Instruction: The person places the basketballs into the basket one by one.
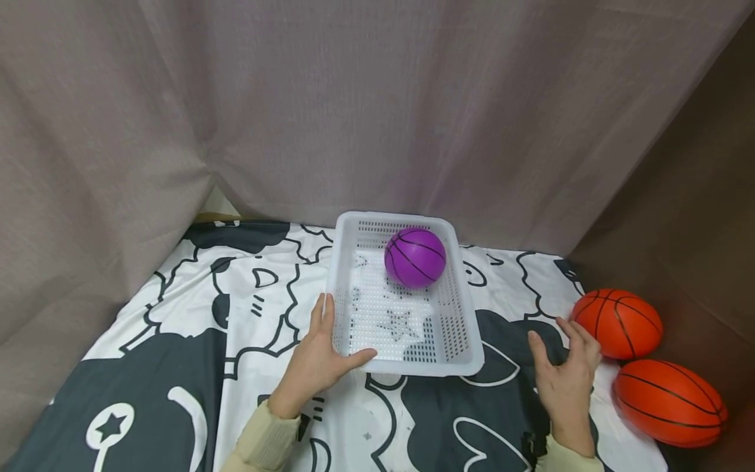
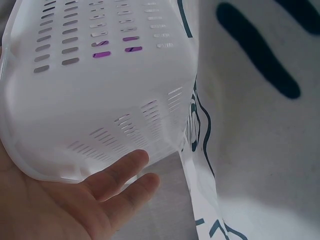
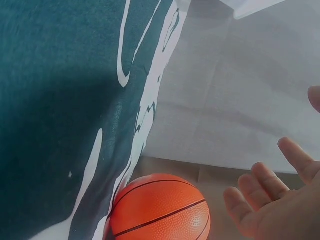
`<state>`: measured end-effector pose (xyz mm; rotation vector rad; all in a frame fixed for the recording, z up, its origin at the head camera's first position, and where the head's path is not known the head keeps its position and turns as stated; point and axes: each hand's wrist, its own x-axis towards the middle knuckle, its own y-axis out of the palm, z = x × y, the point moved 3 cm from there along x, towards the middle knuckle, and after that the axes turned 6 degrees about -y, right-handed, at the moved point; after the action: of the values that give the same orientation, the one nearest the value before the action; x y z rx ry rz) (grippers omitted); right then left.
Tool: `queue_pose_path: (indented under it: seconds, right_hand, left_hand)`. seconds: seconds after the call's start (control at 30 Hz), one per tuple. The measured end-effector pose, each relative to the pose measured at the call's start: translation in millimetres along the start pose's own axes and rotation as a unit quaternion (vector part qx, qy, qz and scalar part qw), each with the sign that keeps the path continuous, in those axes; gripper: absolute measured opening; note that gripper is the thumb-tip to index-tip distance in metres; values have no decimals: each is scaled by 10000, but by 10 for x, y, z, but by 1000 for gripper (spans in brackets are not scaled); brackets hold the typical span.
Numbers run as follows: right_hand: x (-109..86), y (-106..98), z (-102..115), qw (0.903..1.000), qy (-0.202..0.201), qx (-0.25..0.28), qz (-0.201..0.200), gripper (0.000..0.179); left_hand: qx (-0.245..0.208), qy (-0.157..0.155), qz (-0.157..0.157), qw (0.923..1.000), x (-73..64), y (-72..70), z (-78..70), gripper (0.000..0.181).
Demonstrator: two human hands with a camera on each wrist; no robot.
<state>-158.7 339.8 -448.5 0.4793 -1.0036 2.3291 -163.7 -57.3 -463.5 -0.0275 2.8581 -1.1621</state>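
Note:
A white plastic basket (image 1: 407, 368) with slotted walls stands on the patterned cloth in the head view. Inside it, toward the far right, lies a purple toy basketball (image 1: 415, 258). My left hand (image 1: 318, 360) is at the basket's near left corner, fingers stretched along the outer wall and thumb extended by the near rim. In the left wrist view, those fingers (image 2: 125, 175) look straight beside the slotted wall (image 2: 90, 115). My right hand (image 1: 567, 377) is spread, holding nothing, just left of an orange toy basketball (image 1: 617, 324); whether it touches the ball is unclear.
A second orange basketball (image 1: 670, 403) lies closer to me at the right, by the brown curtain (image 1: 696, 262). Behind the basket hangs a grey-brown curtain (image 1: 354, 118). The black-and-white cloth (image 1: 265, 282) spreads under everything.

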Motion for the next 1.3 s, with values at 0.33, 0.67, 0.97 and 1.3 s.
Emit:
queue_pose_path:
  seconds: [0.33,0.67,0.97,1.3]
  right_hand:
    - [-16,8,-29,9999,120,-21,46,55]
    - [-17,27,-72,9992,310,-146,224,58]
    - [-19,56,-106,9987,406,-131,275,56]
    - [-32,97,-138,9978,493,-190,397,56]
  left_hand:
    - [-13,5,-9,10000,-8,6,1,132]
    - [-59,-39,4,10000,-2,3,6,131]
    - [-61,-50,24,10000,-3,-1,4,132]
    - [-87,-22,-4,10000,-9,2,6,133]
